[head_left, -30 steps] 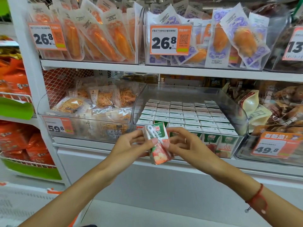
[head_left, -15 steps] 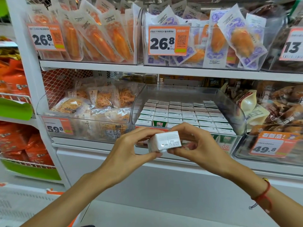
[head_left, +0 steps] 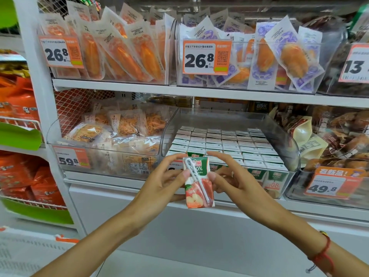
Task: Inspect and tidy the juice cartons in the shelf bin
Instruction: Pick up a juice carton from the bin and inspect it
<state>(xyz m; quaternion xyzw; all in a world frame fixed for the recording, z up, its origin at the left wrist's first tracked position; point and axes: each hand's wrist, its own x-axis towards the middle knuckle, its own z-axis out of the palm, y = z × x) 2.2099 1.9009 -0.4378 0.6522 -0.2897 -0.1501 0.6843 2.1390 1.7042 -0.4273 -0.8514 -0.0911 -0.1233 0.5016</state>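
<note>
Head view: one carton [head_left: 198,182] is out of the bin [head_left: 287,140] and held upright just in front of its front wall, straw side facing the camera. The left hand [head_left: 159,184] pinches the carton's left edge, thumb on the front and fingers curled behind; the right hand [head_left: 237,182] grips the right edge the same way, its forefinger stretched over the top. The straw [head_left: 196,179] lies diagonally across the face and looks attached (its wrapper seems whole, though the detail is fine). Inside the bin, the other cartons [head_left: 225,144] stand in close rows, tops level, filling it from back wall to front; a gap shows at the front left corner, probably where this one belongs. By my reading the inspection of this carton is under way, not finished, and it is not yet returned. How many of the others have been checked cannot be told
</note>
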